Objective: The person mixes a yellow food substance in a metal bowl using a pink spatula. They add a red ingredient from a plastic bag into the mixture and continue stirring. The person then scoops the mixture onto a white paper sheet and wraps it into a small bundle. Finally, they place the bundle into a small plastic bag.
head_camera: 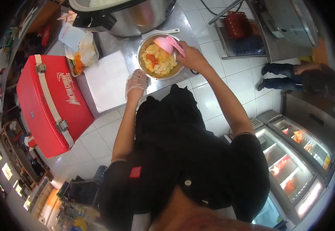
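In front of me a round steel bowl (144,72) stands on a steel table (163,84) near its front edge. Cooked rice (163,65) lies inside, partly yellowish, topped with a patch of red sauce (152,59). My right hand (192,57) grips the handle of a pink plastic scoop (162,44), whose rounded cup rests over the rice at the bowl's far right. A clear plastic glove covers my left hand (137,82). That hand is at the bowl's near left rim, its fingers bent; whether they pinch the rim is not clear.
A large rice cooker (138,17) with white rice stands behind the bowl, a white spatula (167,32) between them. White paper sheets (108,82), a container with plastic bags (85,52) and a red cooler box (51,104) are leftward. Chest freezers (286,161) and another person (303,76) are rightward.
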The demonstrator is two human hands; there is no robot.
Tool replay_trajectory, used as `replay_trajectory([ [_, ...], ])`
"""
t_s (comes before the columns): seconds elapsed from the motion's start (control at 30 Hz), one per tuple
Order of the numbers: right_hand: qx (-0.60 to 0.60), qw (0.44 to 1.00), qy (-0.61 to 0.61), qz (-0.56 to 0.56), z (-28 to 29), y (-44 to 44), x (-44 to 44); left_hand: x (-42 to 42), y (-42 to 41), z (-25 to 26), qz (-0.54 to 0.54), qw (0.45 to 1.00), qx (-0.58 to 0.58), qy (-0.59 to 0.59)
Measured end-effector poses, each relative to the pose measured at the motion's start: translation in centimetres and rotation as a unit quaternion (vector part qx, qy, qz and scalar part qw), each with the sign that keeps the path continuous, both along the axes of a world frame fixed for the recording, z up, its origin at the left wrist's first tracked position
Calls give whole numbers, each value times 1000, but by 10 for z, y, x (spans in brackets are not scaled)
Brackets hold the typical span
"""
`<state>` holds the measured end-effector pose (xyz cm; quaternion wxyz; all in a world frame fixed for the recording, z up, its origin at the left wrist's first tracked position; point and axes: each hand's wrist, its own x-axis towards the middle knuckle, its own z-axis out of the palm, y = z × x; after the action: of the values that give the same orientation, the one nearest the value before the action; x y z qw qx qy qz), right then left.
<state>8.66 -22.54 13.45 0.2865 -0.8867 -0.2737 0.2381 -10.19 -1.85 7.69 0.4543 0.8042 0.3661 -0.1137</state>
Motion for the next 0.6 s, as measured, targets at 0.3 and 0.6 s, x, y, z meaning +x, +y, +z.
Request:
replay_trajectory([
  [0.3,-93,974,-125,166,6,23,-27,15,-5,-7,171,943,-265,-110],
  [0.6,-172,944,-207,189,6,-24,-70,25,0,-21,131,946,-274,-110],
])
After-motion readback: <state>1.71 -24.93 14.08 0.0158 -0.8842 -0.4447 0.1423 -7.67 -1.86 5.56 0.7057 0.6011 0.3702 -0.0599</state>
